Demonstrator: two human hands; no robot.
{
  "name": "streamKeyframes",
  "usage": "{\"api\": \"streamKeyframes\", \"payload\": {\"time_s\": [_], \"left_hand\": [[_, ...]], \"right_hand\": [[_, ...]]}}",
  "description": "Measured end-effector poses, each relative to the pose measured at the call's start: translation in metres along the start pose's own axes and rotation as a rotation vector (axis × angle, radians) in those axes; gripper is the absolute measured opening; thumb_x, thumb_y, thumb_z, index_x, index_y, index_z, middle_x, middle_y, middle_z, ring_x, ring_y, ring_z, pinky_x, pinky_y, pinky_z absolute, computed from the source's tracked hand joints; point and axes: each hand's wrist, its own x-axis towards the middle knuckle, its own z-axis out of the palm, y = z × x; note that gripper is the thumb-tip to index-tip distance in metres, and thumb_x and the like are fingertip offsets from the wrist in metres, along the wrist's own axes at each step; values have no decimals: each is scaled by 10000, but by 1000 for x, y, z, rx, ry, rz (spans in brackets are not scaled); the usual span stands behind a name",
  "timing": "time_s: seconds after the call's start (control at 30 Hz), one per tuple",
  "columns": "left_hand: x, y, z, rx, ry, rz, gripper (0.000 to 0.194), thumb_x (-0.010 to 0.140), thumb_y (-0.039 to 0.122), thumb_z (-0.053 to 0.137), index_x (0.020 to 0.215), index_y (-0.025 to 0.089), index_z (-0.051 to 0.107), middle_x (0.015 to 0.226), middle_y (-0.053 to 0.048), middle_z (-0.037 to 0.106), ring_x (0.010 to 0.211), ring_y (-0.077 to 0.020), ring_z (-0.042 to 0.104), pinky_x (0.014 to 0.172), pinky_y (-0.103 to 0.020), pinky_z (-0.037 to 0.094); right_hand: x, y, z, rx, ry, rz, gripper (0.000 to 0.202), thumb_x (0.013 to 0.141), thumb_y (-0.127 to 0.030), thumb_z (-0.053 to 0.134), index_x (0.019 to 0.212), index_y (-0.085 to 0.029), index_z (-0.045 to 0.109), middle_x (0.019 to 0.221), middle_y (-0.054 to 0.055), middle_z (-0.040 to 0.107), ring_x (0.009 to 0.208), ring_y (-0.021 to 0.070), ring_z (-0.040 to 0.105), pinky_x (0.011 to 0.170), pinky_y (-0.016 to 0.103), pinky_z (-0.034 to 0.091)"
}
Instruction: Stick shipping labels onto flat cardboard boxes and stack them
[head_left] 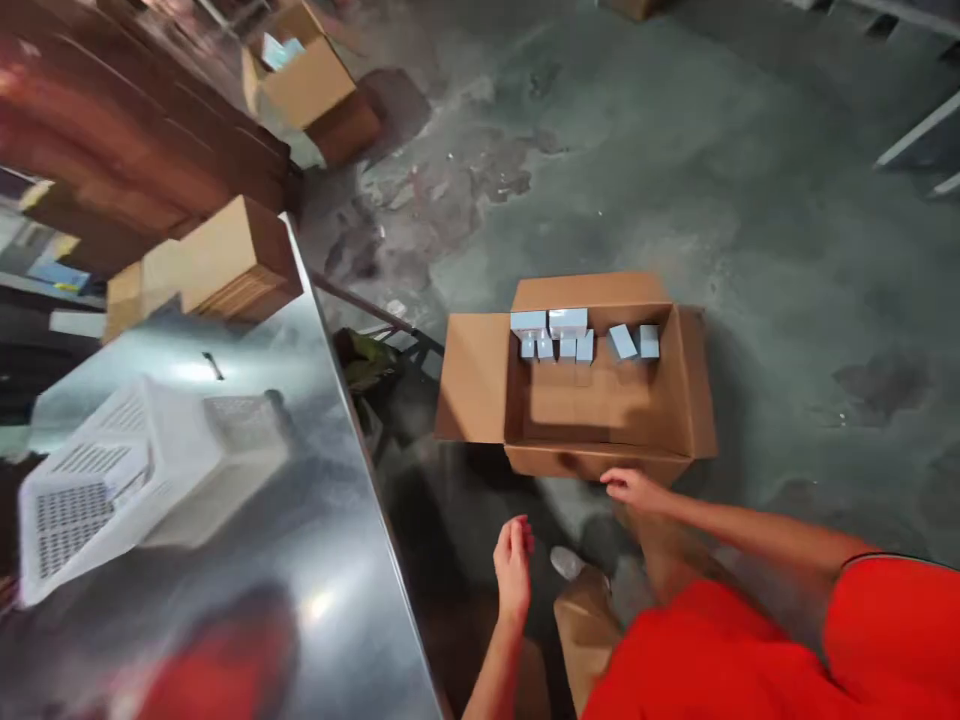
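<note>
An open cardboard box (592, 405) stands on the floor in front of me, flaps folded out. Several small light-blue boxes (568, 322) are lined up along its far inner side, one of them tilted. My right hand (636, 490) hovers at the box's near edge, fingers loosely bent with nothing visible in them. Whether it touches the cardboard I cannot tell. Between the table and the box, my left hand (514, 572) hangs in the air, apart from both. Its fingers curl slightly and no object shows in it.
A shiny metal table (322, 520) runs along the left, bearing a white perforated plastic basket (180, 450) and cardboard boxes (225, 260). Beyond it, another open carton (311, 85) holds pale-blue items. Metal legs (919, 130) show at the far right.
</note>
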Motion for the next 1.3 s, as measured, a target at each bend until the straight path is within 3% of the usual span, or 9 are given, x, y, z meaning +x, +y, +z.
{"api": "streamKeyframes", "payload": {"time_s": [0.2,0.3,0.4,0.53,0.73,0.9,1.07,1.17,1.3], "left_hand": [[214,31,101,251,-202,50,546,795,595,597,1095,142,657,1033,-148,699,978,-290,664,870,-429,522],[334,62,148,390,-196,271,472,770,386,708,1168,144,631,1318,-186,602,1307,-311,509,1112,-455,364],[437,96,199,599,-295,646,617,734,198,748,1315,126,552,1529,-198,400,1455,-322,314,1205,-460,218],[521,114,253,921,-243,798,812,773,90,720,1475,42,315,1613,-212,206,1496,-375,134,1188,-610,80],[549,128,276,1230,-177,946,863,797,180,739,1480,8,241,1522,-234,332,1402,-456,261,1078,-659,288],[537,131,251,1278,-148,1022,652,753,472,758,1154,6,543,1214,-182,516,1244,-407,435,1034,-591,349],[472,64,196,1000,-82,868,602,718,560,738,1055,115,513,1019,-123,507,975,-286,544,833,-433,491],[435,13,182,1010,-170,661,523,698,568,728,972,181,509,930,-66,502,884,-271,575,773,-424,509],[418,-37,193,1032,-217,424,445,682,501,741,907,205,497,920,-47,501,831,-250,593,715,-393,523]], "right_hand": [[182,62,-104,-65,240,42,392,833,-275,519,1163,-97,632,1149,183,660,1049,290,632,972,475,476],[281,79,-143,-164,350,-51,494,816,-271,577,1290,-133,557,1375,187,515,1291,331,467,1112,534,341],[366,86,-170,-406,495,-288,626,777,-228,629,1371,-112,472,1480,197,390,1395,354,326,1158,553,275],[438,91,-177,-522,530,-257,797,786,-255,655,1481,-98,299,1573,205,187,1426,392,246,1149,581,276],[454,81,-179,-466,640,-245,676,820,-513,654,1302,-88,445,1413,203,313,1261,361,444,1070,561,385],[352,95,-188,-250,807,30,747,636,-570,792,1171,-142,494,1224,143,470,1130,321,534,991,491,468],[261,147,-155,30,832,705,725,663,-562,746,1205,-167,470,1094,150,621,1018,340,610,894,469,502],[286,173,-135,54,882,805,720,647,-477,765,1212,-143,469,1168,185,616,1093,354,598,942,455,488],[381,188,-121,73,979,695,777,670,-426,742,1293,-81,433,1311,241,532,1238,350,512,1043,446,432]]}}
